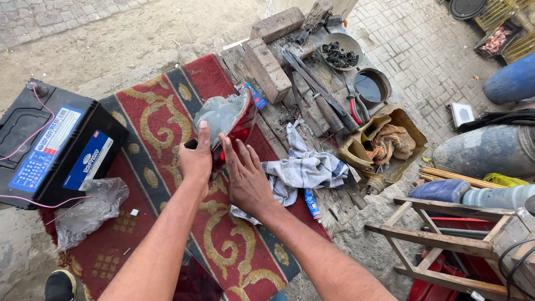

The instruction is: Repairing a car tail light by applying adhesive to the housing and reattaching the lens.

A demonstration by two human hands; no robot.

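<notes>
A vehicle tail-light housing [225, 118] of clear and red plastic stands on a red patterned carpet [161, 111]. My left hand [195, 159] grips its near left edge, thumb up against the clear part. My right hand [245, 175] lies flat against the near right side of the red lens, fingers spread and pointing up. A checked blue-and-white cloth [304, 170] lies just right of my right hand.
A black car battery [50, 147] with pink wires sits at the left, a crumpled clear plastic bag [89, 209] before it. Bricks [267, 69], hand tools [317, 92], a bowl of black parts [340, 53] and a cut yellow can with rags [387, 142] lie behind. A wooden frame [440, 239] stands right.
</notes>
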